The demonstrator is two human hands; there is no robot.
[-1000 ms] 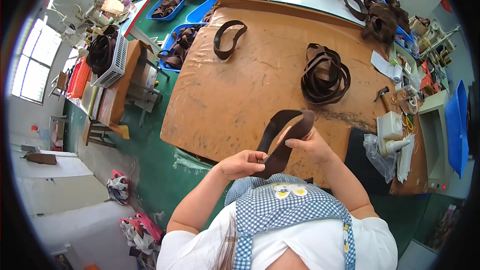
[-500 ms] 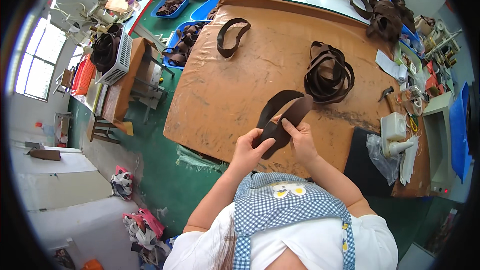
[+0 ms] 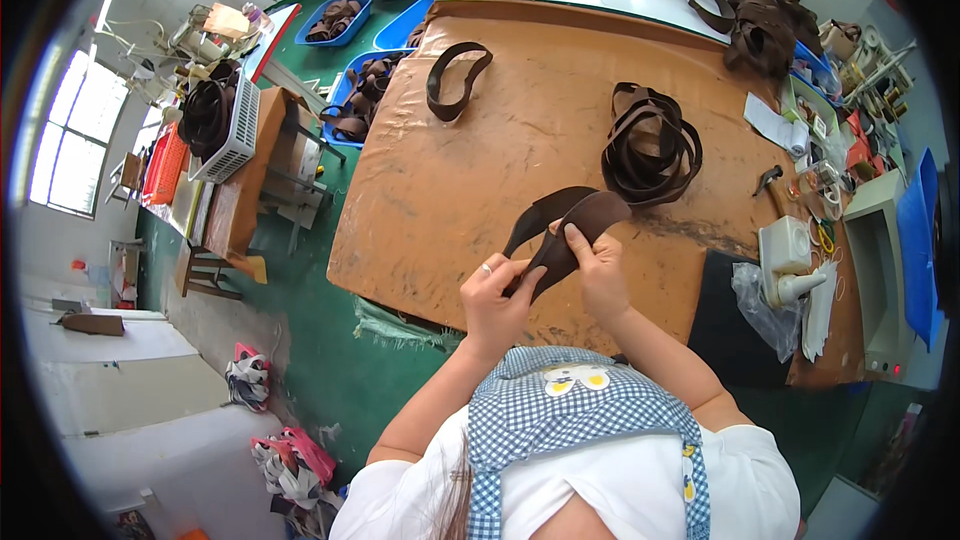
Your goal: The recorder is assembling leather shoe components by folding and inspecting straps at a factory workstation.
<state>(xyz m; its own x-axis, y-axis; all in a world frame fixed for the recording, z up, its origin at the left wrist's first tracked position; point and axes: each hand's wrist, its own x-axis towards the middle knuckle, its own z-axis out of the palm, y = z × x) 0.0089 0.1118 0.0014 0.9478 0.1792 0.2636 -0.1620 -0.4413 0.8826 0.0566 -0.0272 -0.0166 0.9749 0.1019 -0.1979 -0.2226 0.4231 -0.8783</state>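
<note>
A dark brown, leather-like strap loop (image 3: pixel 600 212) is held up over the near part of the table, its band curving away from me. My left hand (image 3: pixel 496 302) is closed on the loop's near left part, thumb and fingers pinching it; a ring shows on one finger. My right hand (image 3: pixel 603 275) grips the right side of the band, its thumb lying on the surface. Beyond my hands to the right lies a pile of similar brown loops (image 3: pixel 650 165). One single loop (image 3: pixel 453 112) rests apart at the far left of the table.
The brown-covered table (image 3: pixel 400 200) has a frayed edge at the near left. At right lie a black mat (image 3: pixel 735 325), a clear plastic bag (image 3: pixel 762 310), a white bottle (image 3: pixel 798 287) and a hammer (image 3: pixel 768 178). Blue baskets (image 3: pixel 335 25) with straps stand beyond the left edge.
My left hand has turned, its knuckles now facing up and its thumb shifted along the band. The loop's near end has tilted with it. The view has shifted slightly.
</note>
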